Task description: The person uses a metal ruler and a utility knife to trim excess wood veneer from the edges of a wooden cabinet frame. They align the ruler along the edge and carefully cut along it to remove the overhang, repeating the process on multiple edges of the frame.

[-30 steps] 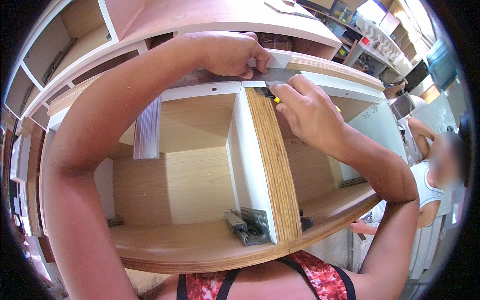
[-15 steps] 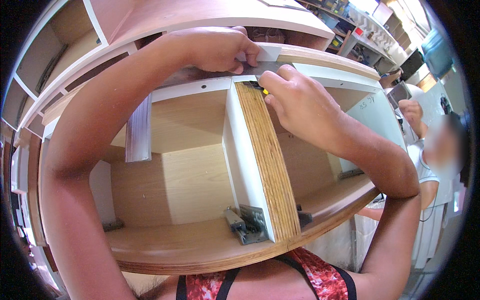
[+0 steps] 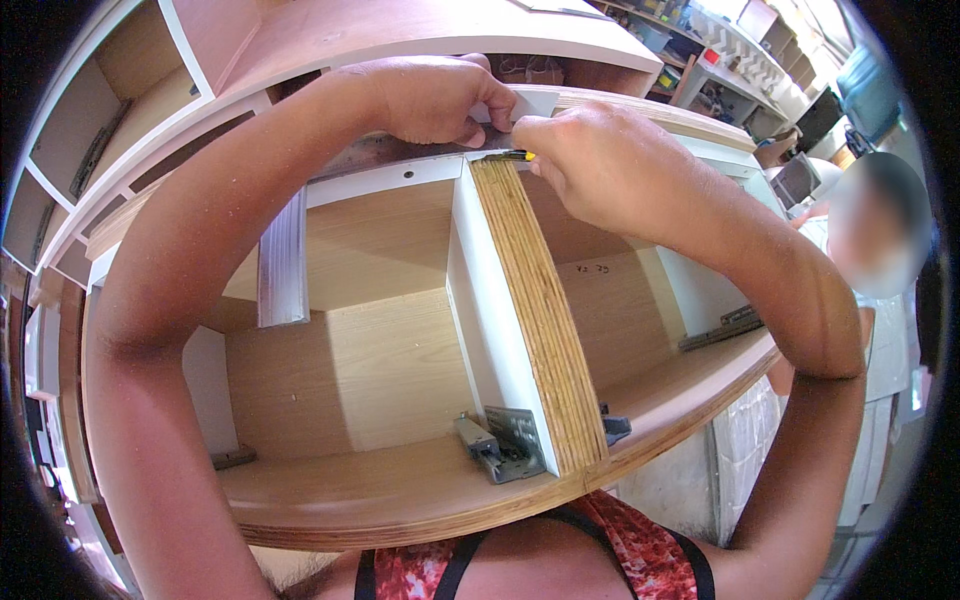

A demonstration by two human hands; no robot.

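Observation:
A wooden cabinet carcass (image 3: 395, 330) stands open before me, split by a divider with a bare plywood edge (image 3: 540, 330). My left hand (image 3: 445, 100) reaches over its far side. The fingers are closed at a thin white strip (image 3: 535, 104), above a dark flat bar (image 3: 370, 152) lying along the far rail. Gripped in my right hand (image 3: 600, 155) is a slim black-and-yellow cutter (image 3: 515, 156). Its dark end points left, at the top of the divider where it meets the white rail (image 3: 385, 175). My right fingers hide most of its handle.
Metal drawer runners (image 3: 505, 445) sit low beside the divider and at the right wall (image 3: 720, 328). A pale grooved strip (image 3: 283, 260) hangs inside the left compartment. Beyond stands another white cabinet (image 3: 430, 35). Another person (image 3: 870, 330) is at the right, near cluttered shelves (image 3: 730, 80).
My right hand has shifted slightly up and right, and the cutter now lies flatter, pointing left. My left hand stays nearly in place. The other person has moved.

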